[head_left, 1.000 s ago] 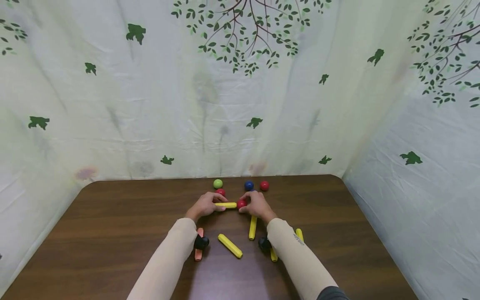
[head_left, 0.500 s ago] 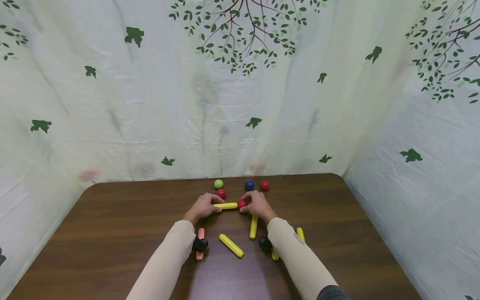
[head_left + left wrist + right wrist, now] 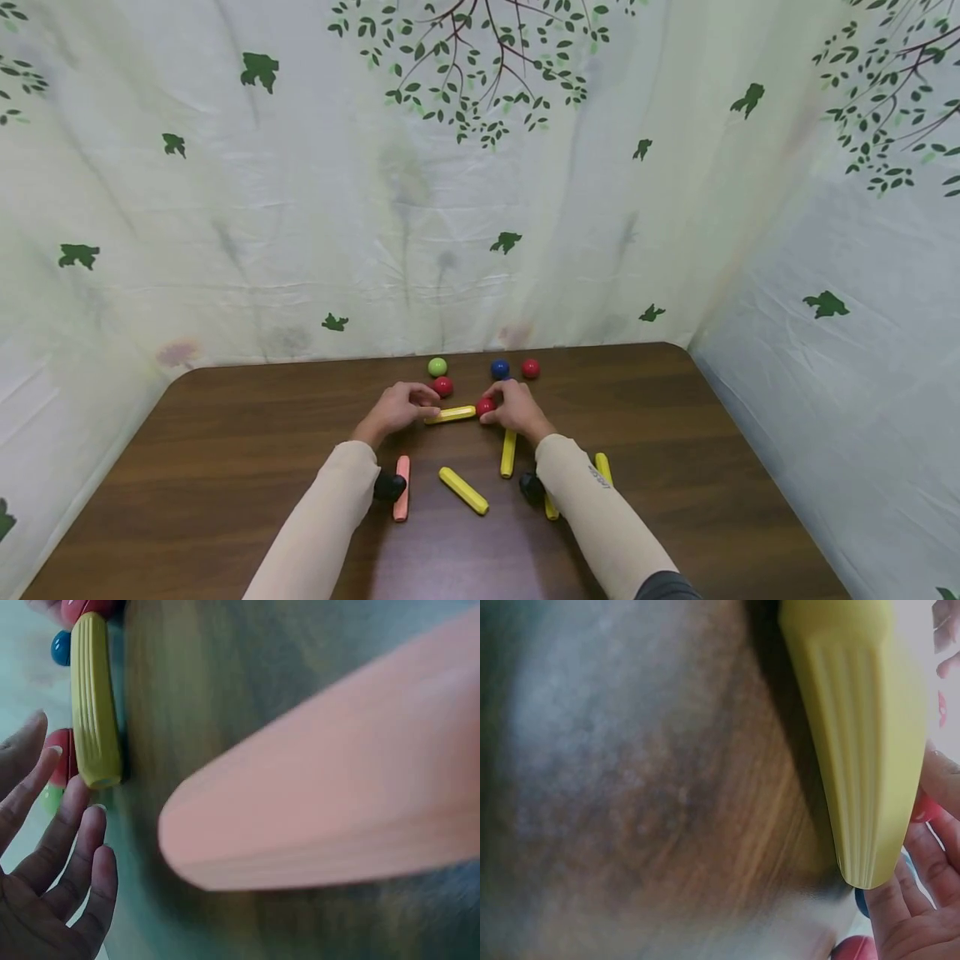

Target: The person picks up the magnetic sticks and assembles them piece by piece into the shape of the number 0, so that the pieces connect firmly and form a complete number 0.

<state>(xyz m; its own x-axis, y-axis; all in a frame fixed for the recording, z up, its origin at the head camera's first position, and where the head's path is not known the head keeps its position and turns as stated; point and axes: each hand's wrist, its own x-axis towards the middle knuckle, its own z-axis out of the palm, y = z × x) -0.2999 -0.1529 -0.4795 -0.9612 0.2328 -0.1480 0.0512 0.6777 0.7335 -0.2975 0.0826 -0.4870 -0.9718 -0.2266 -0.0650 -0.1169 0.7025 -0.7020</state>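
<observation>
My right hand (image 3: 519,412) pinches a red ball (image 3: 486,406) between thumb and fingers. A ribbed yellow stick (image 3: 452,414) lies level with its right end against that ball. Near the stick's free end is my left hand (image 3: 397,406), its fingers loosely extended. In the left wrist view, that hand (image 3: 60,877) has spread fingers and holds nothing, fingertips close to the end of the yellow stick (image 3: 94,705). Another yellow stick (image 3: 508,454) extends toward me from under the right hand. In the right wrist view, a yellow stick (image 3: 862,750) partly hides the hand (image 3: 922,915).
Behind the hands sit a green ball (image 3: 437,367), a red ball (image 3: 443,387), a blue ball (image 3: 500,368) and another red ball (image 3: 531,368). A pink stick (image 3: 402,492) and a yellow stick (image 3: 463,490) lie nearer. More yellow sticks (image 3: 603,467) lie by the right forearm.
My left hand has released the yellow stick and moved slightly left. The stick's left end now sits a little lower. The right hand stays on the red ball.
</observation>
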